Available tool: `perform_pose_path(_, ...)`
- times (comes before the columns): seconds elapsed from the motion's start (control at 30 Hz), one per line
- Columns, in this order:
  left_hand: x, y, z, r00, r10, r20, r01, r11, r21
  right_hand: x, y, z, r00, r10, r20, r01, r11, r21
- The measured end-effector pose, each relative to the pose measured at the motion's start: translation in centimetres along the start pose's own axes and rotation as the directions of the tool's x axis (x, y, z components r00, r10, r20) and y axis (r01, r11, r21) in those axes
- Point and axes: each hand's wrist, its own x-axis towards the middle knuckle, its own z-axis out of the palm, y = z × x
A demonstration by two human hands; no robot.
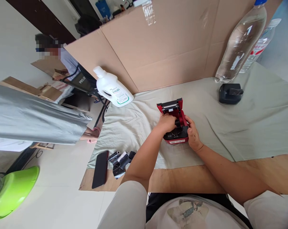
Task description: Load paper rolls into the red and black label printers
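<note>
Head view: left hand (166, 123), right hand (193, 135) clasp red printer (176, 122) mid-cloth (253, 127), lid up

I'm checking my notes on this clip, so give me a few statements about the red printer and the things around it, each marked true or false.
1. Both hands touch the red printer: left hand, right hand. True.
2. The printer's lid is shut. False: it stands open.
3. A phone lies at the table's left edge. True.
4. The white jug stands right of the printer. False: it stands to its left.
5. A black box sits beside the clear bottle. True.
</note>
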Motion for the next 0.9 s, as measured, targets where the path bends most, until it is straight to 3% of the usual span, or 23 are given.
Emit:
perform_pose_path(0.1, -0.4, 0.5, -0.2, 0.999, -0.009, 0.036, 0.003, 0.985, 0.173, 0.1, 0.5, 0.0, 0.999, -0.033, -0.014, 0.033, 0.999, 0.010)
perform_pose_path(0.2, -1.5, 1.1, -0.7, 0.999, -0.031, -0.023, 0.034, 0.992, 0.121, 0.2, 0.8, 0.1, 0.997, -0.078, -0.029, 0.079, 0.997, 0.027)
perform_pose_path(0.33, -4.0, 0.8, -1.6, 0.988, 0.045, -0.147, -0.084, 0.958, -0.273, 0.3, 0.9, 0.0, 0.995, -0.100, -0.024, 0.101, 0.995, 0.024)
perform_pose_path(0.43, -6.8, -1.4, -3.8, 0.977, 0.059, -0.206, -0.177, 0.767, -0.617, 0.3, 0.9, -0.1, 0.994, -0.105, -0.033, 0.106, 0.994, 0.013)
perform_pose_path(0.5, -8.9, -3.7, -6.1, 0.983, -0.021, -0.182, -0.126, 0.648, -0.751, 0.4, 0.9, -0.1, 0.993, -0.107, -0.043, 0.107, 0.994, 0.007)
perform_pose_path(0.53, -9.9, -5.1, -7.3, 0.988, -0.071, -0.138, -0.063, 0.630, -0.774, 0.4, 1.0, -0.1, 0.993, -0.108, -0.047, 0.109, 0.994, 0.006)
perform_pose_path(0.6, -11.9, -8.0, -9.3, 0.989, -0.148, 0.028, 0.124, 0.693, -0.711, 0.4, 1.1, -0.1, 0.993, -0.107, -0.049, 0.108, 0.994, 0.014)
perform_pose_path(0.7, -14.2, -12.1, -10.3, 0.935, -0.310, 0.175, 0.355, 0.840, -0.411, 0.4, 1.3, 0.0, 0.994, -0.096, -0.042, 0.098, 0.995, 0.029)
perform_pose_path(0.8, -15.6, -15.0, -8.4, 0.874, -0.464, 0.143, 0.482, 0.865, -0.141, 0.4, 1.4, -0.1, 0.996, -0.086, -0.030, 0.087, 0.995, 0.038)
perform_pose_path(0.9, -16.4, -16.3, -5.5, 0.857, -0.506, 0.100, 0.512, 0.858, -0.046, 0.4, 1.3, -0.1, 0.995, -0.093, -0.039, 0.094, 0.995, 0.018)
